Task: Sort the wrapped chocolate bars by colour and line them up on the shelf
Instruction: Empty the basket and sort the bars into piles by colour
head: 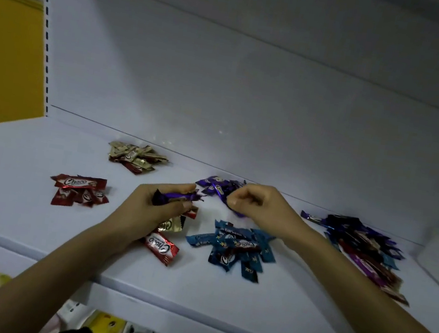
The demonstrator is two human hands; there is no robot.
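A left hand (160, 209) grips a purple foil-wrapped chocolate bar (177, 196) above the white shelf (34, 213). The bar's long axis lies level, pointing right at the heap of purple wrapped bars (216, 187) just beside it. The right hand (260, 206) is nearer, its fingers curled over that heap; whether they pinch a wrapper cannot be told.

- The left hand (155, 208) holds a purple bar (177, 195) over the shelf (35, 210).
- The right hand (260, 209) curls on the purple pile (218, 187), at 3 o'clock from the left hand.
- From the left hand, the red pile (79, 191) is at 9 o'clock, the gold pile (135, 156) at 11, the blue pile (234, 250) at 4.
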